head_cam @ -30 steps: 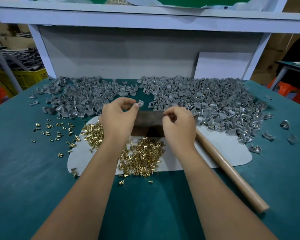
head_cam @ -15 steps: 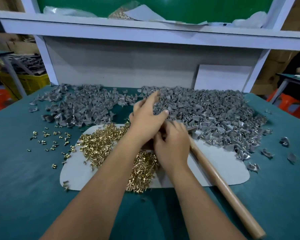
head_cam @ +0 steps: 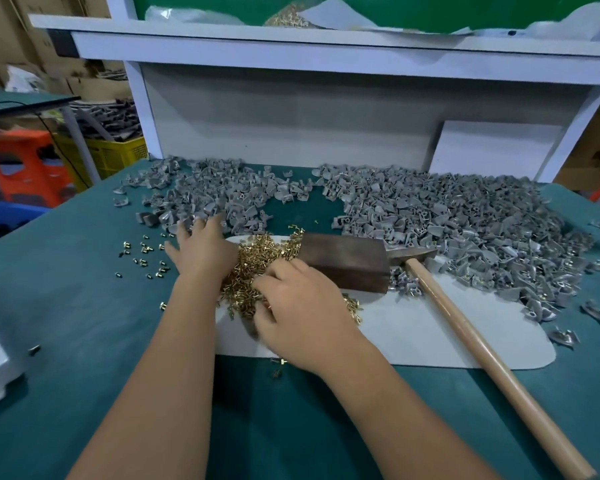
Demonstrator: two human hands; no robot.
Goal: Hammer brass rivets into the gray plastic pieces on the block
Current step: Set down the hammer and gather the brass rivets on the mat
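Head-worn view, forward and down, close over table (head_cam: 66,306)

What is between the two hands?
A heap of brass rivets lies between the left hand and right hand on the white mat, seen in the head view.

Both forearms reach forward, palms down. The left hand (head_cam: 201,251) has its fingers spread flat; the right hand (head_cam: 302,306) lies just beside it, fingers seemingly loosely bent.
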